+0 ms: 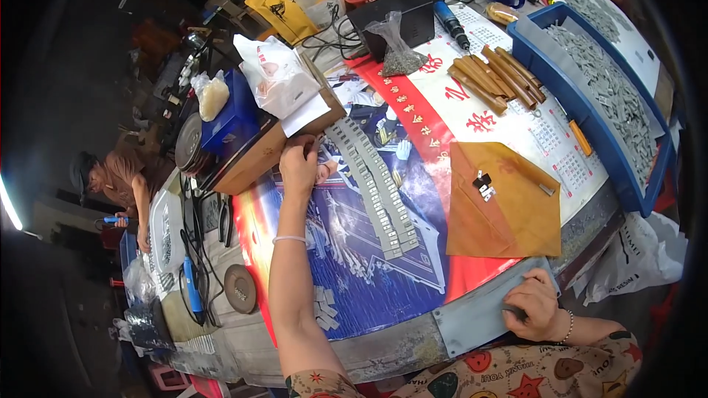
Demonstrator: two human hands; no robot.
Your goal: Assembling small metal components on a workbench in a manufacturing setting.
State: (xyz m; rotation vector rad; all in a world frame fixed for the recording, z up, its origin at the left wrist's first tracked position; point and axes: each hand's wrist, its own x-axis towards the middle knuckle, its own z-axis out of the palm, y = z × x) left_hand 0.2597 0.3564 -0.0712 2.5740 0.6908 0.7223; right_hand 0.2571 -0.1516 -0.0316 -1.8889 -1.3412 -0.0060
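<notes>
My left hand (299,168) reaches far across the table, beside a cardboard box. Its fingers are bent downward and drawn together; whatever is between them is hidden. Right of it, two long rows of small grey rectangular pieces (372,188) lie side by side on a blue printed poster (346,250). A few loose grey pieces (324,308) are grouped near my left forearm. At the front edge, my right hand (535,306) is curled closed over a grey plate (472,324). Something small and dark shows at its fingers, too little to name.
An amber sheet (509,214) carries small black and white parts. Brown rolled strips (498,79) lie behind it. A blue bin (527,44) of grey pieces stands right. The cardboard box (254,155) supports a white plastic bag (276,77). Another person (122,184) works at far left.
</notes>
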